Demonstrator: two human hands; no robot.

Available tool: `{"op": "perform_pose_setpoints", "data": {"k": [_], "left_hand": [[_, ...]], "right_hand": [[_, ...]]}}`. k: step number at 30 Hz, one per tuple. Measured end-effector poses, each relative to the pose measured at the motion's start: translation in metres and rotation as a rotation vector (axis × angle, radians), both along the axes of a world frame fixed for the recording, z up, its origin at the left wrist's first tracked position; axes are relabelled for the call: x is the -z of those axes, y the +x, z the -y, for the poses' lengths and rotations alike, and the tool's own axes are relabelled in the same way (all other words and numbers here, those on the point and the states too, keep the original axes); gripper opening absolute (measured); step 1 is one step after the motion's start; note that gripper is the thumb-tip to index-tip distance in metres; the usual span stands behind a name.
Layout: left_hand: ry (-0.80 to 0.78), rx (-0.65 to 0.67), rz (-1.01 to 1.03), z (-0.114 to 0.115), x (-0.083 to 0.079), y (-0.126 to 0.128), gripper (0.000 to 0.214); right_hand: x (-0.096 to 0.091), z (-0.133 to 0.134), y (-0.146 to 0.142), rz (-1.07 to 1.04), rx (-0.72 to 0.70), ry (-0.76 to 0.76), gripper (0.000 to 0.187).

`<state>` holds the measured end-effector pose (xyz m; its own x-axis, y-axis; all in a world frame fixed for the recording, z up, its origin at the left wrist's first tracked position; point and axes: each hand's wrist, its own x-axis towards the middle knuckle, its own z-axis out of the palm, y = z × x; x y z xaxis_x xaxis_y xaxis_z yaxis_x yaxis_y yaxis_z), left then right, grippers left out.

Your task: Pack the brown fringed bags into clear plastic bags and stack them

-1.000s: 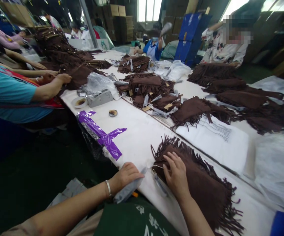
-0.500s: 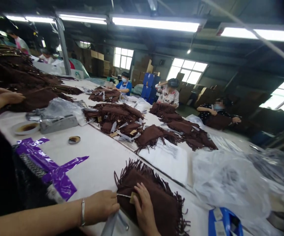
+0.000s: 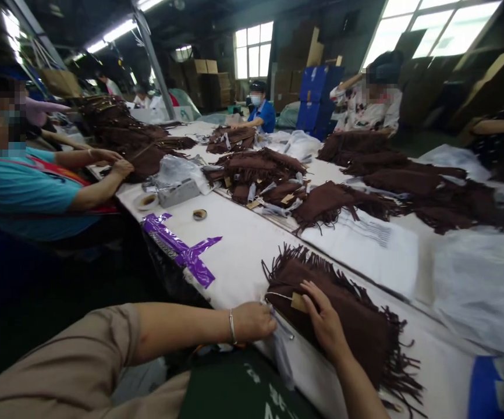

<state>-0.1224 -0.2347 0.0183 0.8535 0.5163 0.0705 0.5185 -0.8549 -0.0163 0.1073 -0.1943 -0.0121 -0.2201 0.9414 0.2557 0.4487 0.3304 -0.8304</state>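
Note:
A folded dark brown fringed scarf [image 3: 357,331] lies on the white table before me. My right hand [image 3: 324,320] rests on it with fingers stretched out, the fingertips beside a small tan tag [image 3: 299,302]. From the tag a thin white string [image 3: 280,295] runs left to my left hand [image 3: 254,322], which is closed at the scarf's left edge and wears a silver bangle. A greyish translucent plastic strip [image 3: 282,355] hangs just below the left fingers; whether they grip it too, I cannot tell.
Purple tape [image 3: 191,256] marks the table's near edge [image 3: 234,256]. Beyond lie a tape roll [image 3: 147,202], a grey box [image 3: 180,193], heaped brown scarves [image 3: 261,169], a white cloth [image 3: 365,250] and clear plastic bags [image 3: 483,285]. A co-worker in turquoise [image 3: 34,192] works at left.
The view has swung left and down, bringing a co-worker at left and my own lap into sight. My left hand stays at the scarf's edge; my right hand still lies on the scarf.

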Motion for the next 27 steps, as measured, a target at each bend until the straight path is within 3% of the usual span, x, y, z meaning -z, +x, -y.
{"op": "perform_pose_setpoints", "data": {"k": [3,6,9,12,16,20,22,27], "left_hand": [[0.012,0.043,0.047,0.012,0.007,-0.014,0.011],[0.023,0.007,0.088,0.010,0.012,-0.018,0.012],[-0.005,-0.082,0.120,0.004,0.017,-0.001,0.017],[-0.095,-0.204,0.190,0.003,0.017,0.016,0.015],[-0.428,-0.381,0.551,0.003,0.007,0.000,0.023],[-0.966,-0.924,0.986,-0.016,0.003,-0.037,0.036],[-1.194,-1.102,1.103,-0.028,0.005,-0.046,0.045],[-1.551,-1.144,1.296,-0.047,0.013,-0.039,0.059]], "right_hand": [[-0.002,0.000,0.001,0.037,-0.017,0.003,0.034],[-0.005,0.001,-0.003,0.076,-0.009,0.003,0.035],[-0.011,0.006,-0.010,0.144,-0.016,0.055,0.039],[-0.013,0.019,-0.017,0.331,-0.140,0.122,0.051],[-0.006,0.038,-0.024,0.565,-0.251,0.152,0.072],[0.000,0.051,-0.033,0.679,-0.176,0.159,0.075],[0.000,0.055,-0.040,0.730,-0.091,0.165,0.074],[0.005,0.059,-0.048,0.832,-0.027,0.214,0.072]]}}
